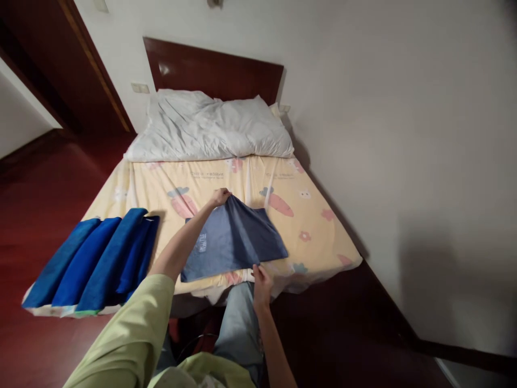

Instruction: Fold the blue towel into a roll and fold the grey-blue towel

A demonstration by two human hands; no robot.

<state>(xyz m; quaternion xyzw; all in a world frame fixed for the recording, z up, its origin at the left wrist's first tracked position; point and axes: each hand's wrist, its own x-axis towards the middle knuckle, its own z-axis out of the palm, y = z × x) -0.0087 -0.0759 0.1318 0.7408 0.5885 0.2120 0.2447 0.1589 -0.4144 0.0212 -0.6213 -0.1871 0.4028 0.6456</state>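
A grey-blue towel (pixel 218 245) with small pale lettering near its left end lies spread on the bed in front of me. My left hand (pixel 222 196) is closed on its far edge and lifts it, so creases fan down through the cloth. My right hand (pixel 262 277) pinches the near edge at the front of the mattress. Left of my forearm, several bright blue towels (pixel 95 258), folded into long strips, lie side by side on the bed's front left corner.
The bed (pixel 323 237) wears a yellow sheet with carrot prints. A crumpled white quilt (pixel 202 126) lies across its head, before a dark red headboard (pixel 218 70). A white wall (pixel 404 161) runs along the right; a dark door (pixel 60 59) stands at the left.
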